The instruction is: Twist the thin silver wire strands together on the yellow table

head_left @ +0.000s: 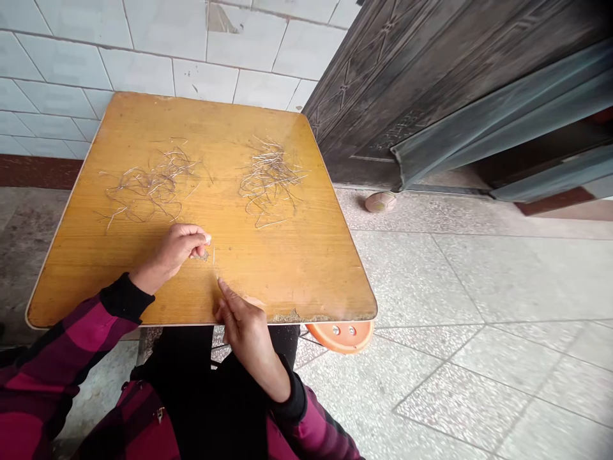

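My left hand (pixel 184 245) is over the middle of the wooden table, thumb and fingers pinched together. Whatever sits in that pinch is too small to make out. Just right of it, a short thin wire (pixel 214 255) with a pale upper end runs down to the index fingertip of my right hand (pixel 243 319). That hand is at the table's near edge, index finger stretched forward and the other fingers curled. A loose tangle of thin wires (pixel 160 179) lies beyond my left hand. Farther right is a denser pile of similar wires (pixel 272 169).
The table (pixel 316 255) has a chipped near edge and stands against a white tiled wall (pixel 143 73). An orange stool (pixel 342 337) shows under its near right corner. A ball (pixel 380 202) lies on the floor by a dark wooden door (pixel 364 121) with a grey-blue curtain (pixel 450 144).
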